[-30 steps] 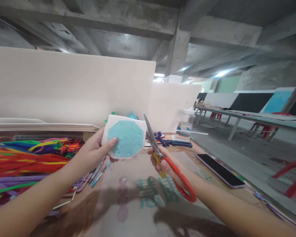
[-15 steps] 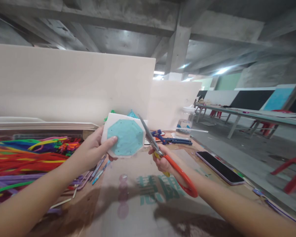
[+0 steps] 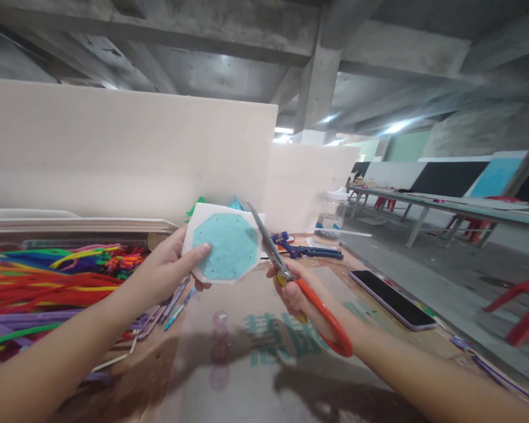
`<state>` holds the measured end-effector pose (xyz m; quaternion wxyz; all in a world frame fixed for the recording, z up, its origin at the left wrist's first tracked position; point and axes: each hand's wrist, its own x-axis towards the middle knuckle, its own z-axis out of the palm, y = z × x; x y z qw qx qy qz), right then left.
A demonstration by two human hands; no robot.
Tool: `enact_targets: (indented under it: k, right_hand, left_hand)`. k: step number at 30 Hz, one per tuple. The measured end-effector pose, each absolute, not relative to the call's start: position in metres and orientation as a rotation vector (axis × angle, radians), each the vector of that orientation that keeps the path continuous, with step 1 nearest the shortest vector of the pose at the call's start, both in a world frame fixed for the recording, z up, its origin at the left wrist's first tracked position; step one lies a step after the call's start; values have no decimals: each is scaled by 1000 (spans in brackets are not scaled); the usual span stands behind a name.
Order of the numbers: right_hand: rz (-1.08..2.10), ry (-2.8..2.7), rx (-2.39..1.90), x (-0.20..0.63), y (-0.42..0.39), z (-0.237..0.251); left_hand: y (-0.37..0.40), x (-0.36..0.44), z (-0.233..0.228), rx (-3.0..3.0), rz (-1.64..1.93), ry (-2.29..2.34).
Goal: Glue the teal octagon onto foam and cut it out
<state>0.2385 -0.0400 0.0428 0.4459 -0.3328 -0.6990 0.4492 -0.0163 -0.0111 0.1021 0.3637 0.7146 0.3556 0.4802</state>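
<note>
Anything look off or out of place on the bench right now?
Nothing damaged or spilled. The phone lies near the table's right edge, though fully on it. The left hand holds the white card with the teal octagon; the right hand holds the scissors at the card's right edge.

Pipe cleaners run off the left edge.

We see our two forearms bare from the lower edge of the view up to the wrists, with no sleeves showing. Our left hand and right hand are ungloved, with short, unpainted nails.
</note>
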Motion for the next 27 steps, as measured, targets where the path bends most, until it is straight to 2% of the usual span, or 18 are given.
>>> enact_targets:
  k: [11, 27]
  right_hand:
    - [1160, -1691, -848, 238, -41, 46]
    - [1508, -1446, -849, 223, -40, 23]
  left_hand:
    - [-9, -17, 104, 1802, 1192, 883]
    - [14, -26, 96, 1660, 923, 1014]
